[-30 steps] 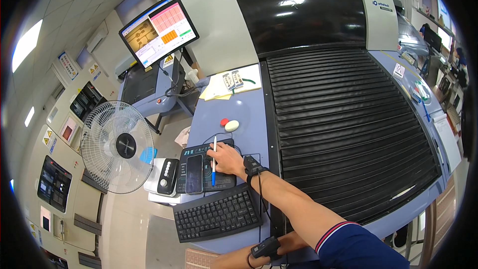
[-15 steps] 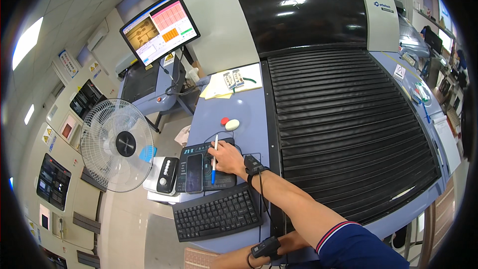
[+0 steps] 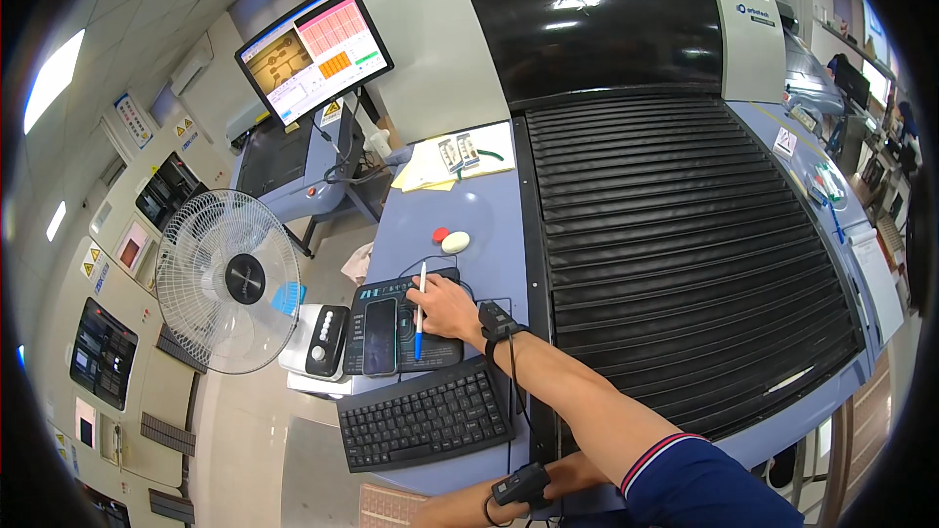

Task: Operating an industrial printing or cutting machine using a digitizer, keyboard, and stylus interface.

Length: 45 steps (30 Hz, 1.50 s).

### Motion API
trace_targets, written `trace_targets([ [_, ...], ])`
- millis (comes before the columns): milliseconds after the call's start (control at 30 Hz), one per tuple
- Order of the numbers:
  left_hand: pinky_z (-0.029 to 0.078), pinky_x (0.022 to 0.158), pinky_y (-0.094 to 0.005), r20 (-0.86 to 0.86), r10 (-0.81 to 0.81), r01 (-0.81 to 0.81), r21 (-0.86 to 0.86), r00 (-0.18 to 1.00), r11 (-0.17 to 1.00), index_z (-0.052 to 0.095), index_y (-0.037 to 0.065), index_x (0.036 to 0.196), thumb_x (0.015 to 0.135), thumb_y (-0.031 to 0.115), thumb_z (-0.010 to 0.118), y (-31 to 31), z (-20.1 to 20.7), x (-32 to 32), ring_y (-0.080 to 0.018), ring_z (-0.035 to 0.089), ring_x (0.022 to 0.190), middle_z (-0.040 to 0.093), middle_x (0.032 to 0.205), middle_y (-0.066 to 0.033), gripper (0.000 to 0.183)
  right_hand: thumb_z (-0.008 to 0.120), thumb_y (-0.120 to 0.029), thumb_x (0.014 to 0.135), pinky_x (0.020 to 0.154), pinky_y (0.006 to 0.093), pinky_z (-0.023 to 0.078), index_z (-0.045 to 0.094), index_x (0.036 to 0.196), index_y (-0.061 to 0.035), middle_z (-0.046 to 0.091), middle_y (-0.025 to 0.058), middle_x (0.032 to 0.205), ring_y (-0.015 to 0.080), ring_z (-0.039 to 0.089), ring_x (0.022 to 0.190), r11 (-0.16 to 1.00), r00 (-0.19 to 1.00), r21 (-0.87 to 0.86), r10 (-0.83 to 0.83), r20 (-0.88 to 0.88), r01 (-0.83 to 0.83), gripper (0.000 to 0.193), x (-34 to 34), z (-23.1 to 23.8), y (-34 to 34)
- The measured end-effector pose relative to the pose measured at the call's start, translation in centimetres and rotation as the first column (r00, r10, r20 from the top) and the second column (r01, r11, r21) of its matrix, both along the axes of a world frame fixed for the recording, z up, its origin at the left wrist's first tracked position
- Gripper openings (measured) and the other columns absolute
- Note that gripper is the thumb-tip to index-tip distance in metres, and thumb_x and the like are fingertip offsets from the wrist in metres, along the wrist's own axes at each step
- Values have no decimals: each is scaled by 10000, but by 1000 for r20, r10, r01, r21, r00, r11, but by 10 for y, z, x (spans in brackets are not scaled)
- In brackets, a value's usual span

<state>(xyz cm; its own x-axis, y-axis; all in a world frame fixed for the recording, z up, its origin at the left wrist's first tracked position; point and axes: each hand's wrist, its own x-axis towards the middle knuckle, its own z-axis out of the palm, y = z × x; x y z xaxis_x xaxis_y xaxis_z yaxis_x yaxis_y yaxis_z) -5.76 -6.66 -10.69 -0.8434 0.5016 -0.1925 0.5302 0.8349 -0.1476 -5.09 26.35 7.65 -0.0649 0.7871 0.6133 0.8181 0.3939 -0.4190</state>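
Observation:
My right hand lies over the black mat with its fingers curled. A white pen with a blue end is held in those fingers, its blue end toward the keyboard. Something dark shows under the fingertips, too covered to name. Just left of the hand, a dark-screened phone rests on the mat. At the lower edge, my left hand shows only in part beyond the black wrist device. Its fingers are hidden; a copper-coloured patterned panel is beside it.
A black keyboard sits below the mat. Left stand a white control box with a knob and a fan. Beyond are red and pale round pieces, papers and a monitor. A ridged black bellows cover fills the right.
The view has shifted very slightly. My right hand stays in place with the pen, and the left forearm looks unmoved.

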Motion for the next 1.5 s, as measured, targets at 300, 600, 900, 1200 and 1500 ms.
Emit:
trace_targets([
  [300, 453, 688, -228, -9, 4, -4, -2, 1000, 1000, 597, -4, 985, 1064, 90, 439, -13, -111, -20, -145, 580, 776, 609, 907, -52, 200, 753, -121, 734, 977, 446, 528, 638, 1049, -37, 644, 188, 1273, 363, 605, 1181, 999, 999, 25, 39, 15, -40, 345, -24, 15, 5],
  [600, 461, 686, -240, -19, -33, 33, -21, 999, 999, 604, -2, 970, 1053, 100, 465, -11, -93, -16, -150, 591, 774, 631, 908, -64, 192, 741, -171, 835, 1021, 438, 513, 629, 1098, -47, 610, 207, 1331, 371, 578, 1238, 995, 997, -62, 72, -2, -72, 311, -19, 14, 3],
  [900, 468, 685, -253, -26, -53, 52, -38, 998, 998, 611, -1, 954, 1042, 110, 491, -8, -73, -14, -156, 603, 773, 652, 909, -75, 186, 728, -200, 887, 1061, 427, 490, 617, 1158, -57, 566, 245, 1384, 384, 541, 1293, 988, 992, -89, 125, -20, -127, 325, -21, 16, 3],
  [1200, 476, 684, -266, -36, -80, 78, -64, 996, 995, 618, 1, 939, 1031, 120, 517, -6, -58, -14, -162, 615, 772, 673, 910, -86, 182, 724, -206, 894, 1068, 425, 486, 617, 1151, -66, 562, 243, 1391, 385, 532, 1304, 990, 991, -50, 131, -13, -131, 312, -22, 14, 5],
  [1500, 487, 636, -298, 26, -185, 183, -328, 982, 927, 621, 3, 842, 1001, 129, 561, 12, -7, -8, -178, 627, 717, 693, 863, -100, 211, 725, -209, 892, 1055, 430, 494, 619, 1133, -64, 566, 238, 1385, 388, 545, 1288, 990, 991, -57, 132, -16, -133, 301, -19, 16, 5],
])
